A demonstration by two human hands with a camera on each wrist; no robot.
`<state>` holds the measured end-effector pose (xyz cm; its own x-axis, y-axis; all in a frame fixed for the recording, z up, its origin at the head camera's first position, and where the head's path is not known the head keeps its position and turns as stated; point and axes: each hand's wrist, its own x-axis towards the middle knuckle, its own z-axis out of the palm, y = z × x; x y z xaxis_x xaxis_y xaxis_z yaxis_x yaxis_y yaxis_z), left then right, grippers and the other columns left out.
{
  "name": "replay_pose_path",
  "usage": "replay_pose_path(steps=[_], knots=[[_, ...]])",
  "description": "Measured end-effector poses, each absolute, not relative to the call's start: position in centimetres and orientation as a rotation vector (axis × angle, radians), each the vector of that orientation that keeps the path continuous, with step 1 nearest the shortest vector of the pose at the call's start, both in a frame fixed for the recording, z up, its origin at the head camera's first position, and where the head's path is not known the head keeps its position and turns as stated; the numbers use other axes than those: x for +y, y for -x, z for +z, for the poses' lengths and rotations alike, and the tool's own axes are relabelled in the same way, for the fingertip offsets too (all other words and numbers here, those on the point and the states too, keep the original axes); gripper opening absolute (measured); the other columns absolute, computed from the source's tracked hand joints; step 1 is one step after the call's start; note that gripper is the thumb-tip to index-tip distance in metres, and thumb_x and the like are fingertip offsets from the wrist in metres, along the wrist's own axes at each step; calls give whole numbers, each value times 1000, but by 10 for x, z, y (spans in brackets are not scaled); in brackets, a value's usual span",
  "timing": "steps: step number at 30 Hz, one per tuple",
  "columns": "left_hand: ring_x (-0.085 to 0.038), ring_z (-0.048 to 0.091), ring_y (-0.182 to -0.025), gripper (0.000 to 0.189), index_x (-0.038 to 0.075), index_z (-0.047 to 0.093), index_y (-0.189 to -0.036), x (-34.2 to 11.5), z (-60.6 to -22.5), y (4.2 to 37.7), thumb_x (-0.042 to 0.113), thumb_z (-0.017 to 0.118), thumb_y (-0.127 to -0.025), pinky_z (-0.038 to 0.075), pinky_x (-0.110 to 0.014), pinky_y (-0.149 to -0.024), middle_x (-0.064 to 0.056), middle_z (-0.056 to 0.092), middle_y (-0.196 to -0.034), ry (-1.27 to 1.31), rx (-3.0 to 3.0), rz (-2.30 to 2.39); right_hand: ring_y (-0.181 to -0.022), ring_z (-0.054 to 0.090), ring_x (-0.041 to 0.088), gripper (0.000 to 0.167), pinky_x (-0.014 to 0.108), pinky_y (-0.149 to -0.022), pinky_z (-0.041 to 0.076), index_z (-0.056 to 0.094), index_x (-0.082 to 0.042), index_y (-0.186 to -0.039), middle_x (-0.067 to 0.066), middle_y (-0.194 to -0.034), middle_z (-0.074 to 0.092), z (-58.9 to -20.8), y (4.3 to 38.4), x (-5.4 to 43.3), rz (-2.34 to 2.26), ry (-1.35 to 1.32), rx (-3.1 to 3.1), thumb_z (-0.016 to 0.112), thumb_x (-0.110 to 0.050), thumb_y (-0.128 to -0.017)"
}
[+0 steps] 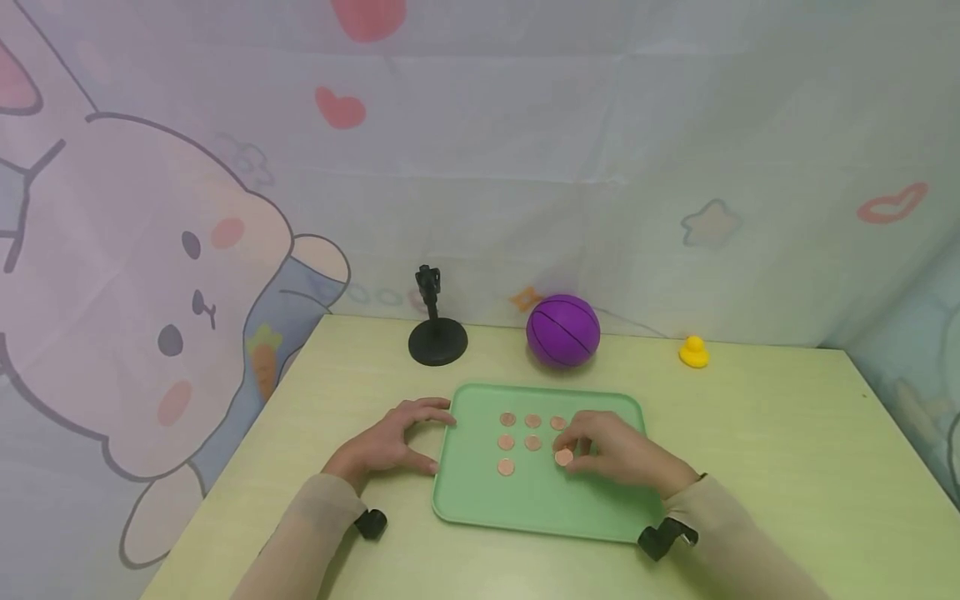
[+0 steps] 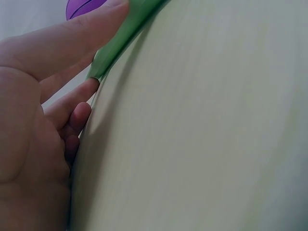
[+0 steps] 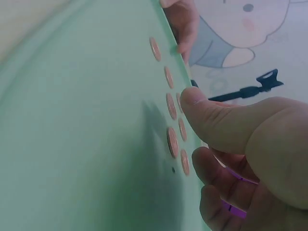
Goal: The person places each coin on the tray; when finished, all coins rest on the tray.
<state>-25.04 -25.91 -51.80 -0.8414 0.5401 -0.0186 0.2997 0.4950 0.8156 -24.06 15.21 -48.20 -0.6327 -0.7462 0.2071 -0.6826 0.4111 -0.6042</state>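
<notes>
Several copper-coloured coins (image 1: pixel 506 442) lie in short rows on a light green tray (image 1: pixel 525 508). My right hand (image 1: pixel 618 450) is low over the tray, pinching a coin (image 1: pixel 564 457) between thumb and fingertips. In the right wrist view the thumb (image 3: pixel 211 113) hides the pinch; more coins (image 3: pixel 171 106) show flat on the tray beside it. My left hand (image 1: pixel 386 437) touches the tray's left rim, thumb and fingers spread apart. In the left wrist view its fingertips are right at the green tray edge (image 2: pixel 118 45).
Behind the tray stand a black stand with a round base (image 1: pixel 438 342), a purple ball (image 1: pixel 563 330) and a small yellow rubber duck (image 1: pixel 693 352). All are on a pale yellow table (image 1: pixel 765 467). A printed cloth (image 1: pixel 517 117) hangs along the back and left side.
</notes>
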Motion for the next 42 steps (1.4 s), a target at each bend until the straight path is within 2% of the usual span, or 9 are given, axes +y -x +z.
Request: replay_pose_path(steps=[8, 12, 17, 26, 32, 42], knots=[[-34, 29, -152, 67, 25, 69, -135, -258, -517, 249, 25, 96, -74, 20, -63, -121, -3, 44, -163, -698, 2472, 1266, -81, 60, 6, 15, 29, -82, 54, 79, -17, -101, -11, -90, 68, -484, 234, 126, -891, 1298, 2585, 81, -8, -89], [-34, 30, -151, 67, 24, 69, -135, -259, -518, 248, 24, 96, -74, 21, -63, -120, -4, 44, -162, -702, 2475, 1271, -82, 56, 10, 13, 27, -77, 50, 73, -23, -90, -8, -84, 62, -486, 231, 116, -831, 1256, 2611, 80, -12, -91], [-34, 30, -151, 67, 24, 69, -135, -258, -519, 249, 24, 96, -74, 20, -63, -120, -4, 44, -162, -705, 2470, 1273, -80, 52, 11, 17, 26, -72, 47, 70, -25, -84, -5, -82, 59, -490, 229, 111, -794, 1235, 2646, 81, -15, -91], [-34, 29, -151, 68, 24, 69, -135, -258, -516, 247, 26, 96, -73, 20, -64, -120, -4, 44, -163, -696, 2478, 1263, -75, 48, 7, 5, 25, -65, 44, 77, -24, -94, -7, -82, 58, -490, 227, 109, -765, 1177, 2702, 80, -20, -93], [-35, 30, -150, 67, 25, 69, -135, -258, -516, 248, 28, 95, -74, 22, -65, -119, -4, 45, -162, -725, 2498, 1246, -78, 52, 8, 11, 26, -70, 46, 80, -21, -102, -9, -88, 60, -491, 227, 109, -749, 1146, 2728, 82, -20, -91], [-34, 30, -151, 67, 26, 69, -135, -259, -518, 249, 28, 95, -74, 21, -64, -120, -3, 44, -163, -733, 2497, 1241, -77, 50, 6, 5, 26, -70, 47, 79, -21, -96, -10, -88, 61, -490, 226, 106, -728, 1141, 2758, 81, -23, -93]])
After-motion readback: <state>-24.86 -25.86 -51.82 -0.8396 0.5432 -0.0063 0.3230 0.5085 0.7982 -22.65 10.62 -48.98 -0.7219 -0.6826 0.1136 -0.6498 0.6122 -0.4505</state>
